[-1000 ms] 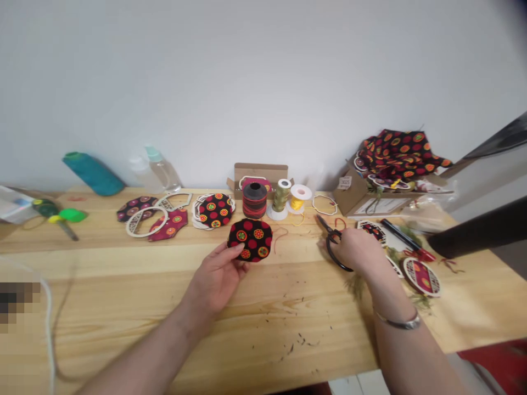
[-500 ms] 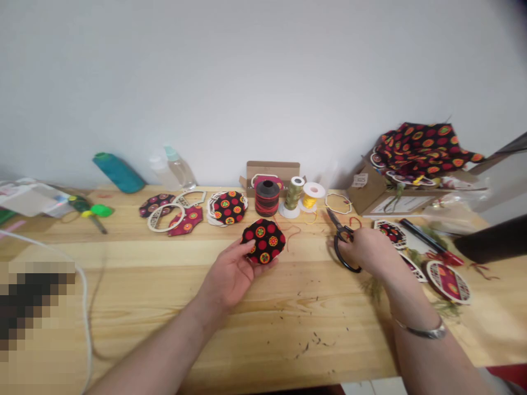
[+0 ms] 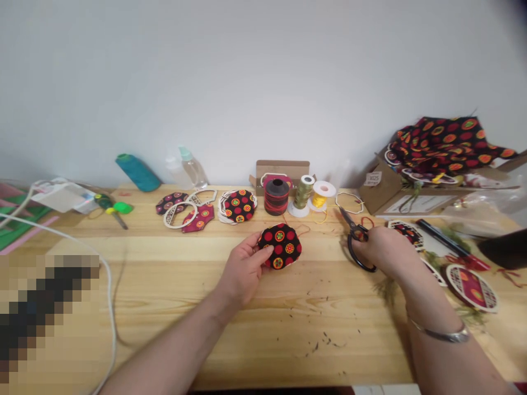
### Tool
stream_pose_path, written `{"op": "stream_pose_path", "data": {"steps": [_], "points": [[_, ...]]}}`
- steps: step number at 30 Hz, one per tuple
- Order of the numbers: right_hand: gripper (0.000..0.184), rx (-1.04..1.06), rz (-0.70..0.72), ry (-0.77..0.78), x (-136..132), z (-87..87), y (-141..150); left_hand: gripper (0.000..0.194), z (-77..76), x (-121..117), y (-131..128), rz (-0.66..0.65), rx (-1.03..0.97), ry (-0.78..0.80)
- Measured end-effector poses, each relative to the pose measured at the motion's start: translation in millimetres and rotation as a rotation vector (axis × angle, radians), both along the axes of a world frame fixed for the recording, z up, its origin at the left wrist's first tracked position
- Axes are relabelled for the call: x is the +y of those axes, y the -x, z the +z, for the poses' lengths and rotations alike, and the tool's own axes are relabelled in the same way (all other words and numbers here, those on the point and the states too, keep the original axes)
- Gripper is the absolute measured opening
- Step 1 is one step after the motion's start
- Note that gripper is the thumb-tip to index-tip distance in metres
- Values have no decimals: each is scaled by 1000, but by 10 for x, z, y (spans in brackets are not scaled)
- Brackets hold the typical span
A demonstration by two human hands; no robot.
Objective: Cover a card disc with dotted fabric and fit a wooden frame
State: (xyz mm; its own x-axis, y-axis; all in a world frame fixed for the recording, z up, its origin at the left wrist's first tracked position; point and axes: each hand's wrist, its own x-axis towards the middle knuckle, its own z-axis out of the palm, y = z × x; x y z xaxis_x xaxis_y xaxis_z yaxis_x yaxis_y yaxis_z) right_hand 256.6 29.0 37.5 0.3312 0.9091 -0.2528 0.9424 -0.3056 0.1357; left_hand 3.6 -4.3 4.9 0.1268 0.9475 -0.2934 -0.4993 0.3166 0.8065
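Between the thumb and fingers of my left hand [image 3: 247,269] is a roughly round black fabric piece [image 3: 282,244] printed with red dots and orange-green flowers. The thumb lies on its printed face, and the fingers behind are partly hidden. Off to the right, my right hand [image 3: 389,249] is closed at the black handles of a pair of scissors [image 3: 357,238], whose blades point away toward the wall. Its fingertips are mostly hidden. Just beyond the fabric piece lies a stack of similar pieces [image 3: 241,206] with pale edges.
Spools of red-black thread [image 3: 276,197], green thread [image 3: 303,192] and yellow thread [image 3: 322,196] stand before a small box [image 3: 284,164]. At right, a cardboard box [image 3: 381,192] holds patterned cloth [image 3: 448,140]. A screwdriver [image 3: 111,208] and white cable [image 3: 109,285] lie left; dark scraps [image 3: 321,343] dot the wood.
The view has turned slightly left, so everything sits further right. My left thumb reaches further over the fabric piece. My right hand stays at the scissors.
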Motion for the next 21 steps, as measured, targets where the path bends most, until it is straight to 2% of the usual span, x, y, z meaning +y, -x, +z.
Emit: {"op": "stream_pose_path", "data": {"steps": [10, 16, 19, 21], "points": [[39, 28, 73, 15, -37, 25, -56, 26, 5, 25, 22, -1, -2, 11], [40, 32, 94, -15, -68, 73, -21, 20, 42, 22, -16, 17, -15, 87], [38, 83, 128, -144, -88, 133, 92, 15, 50, 8, -33, 5, -21, 94], [37, 305, 227, -260, -92, 154, 209, 13, 57, -1, -38, 11, -34, 96]]}}
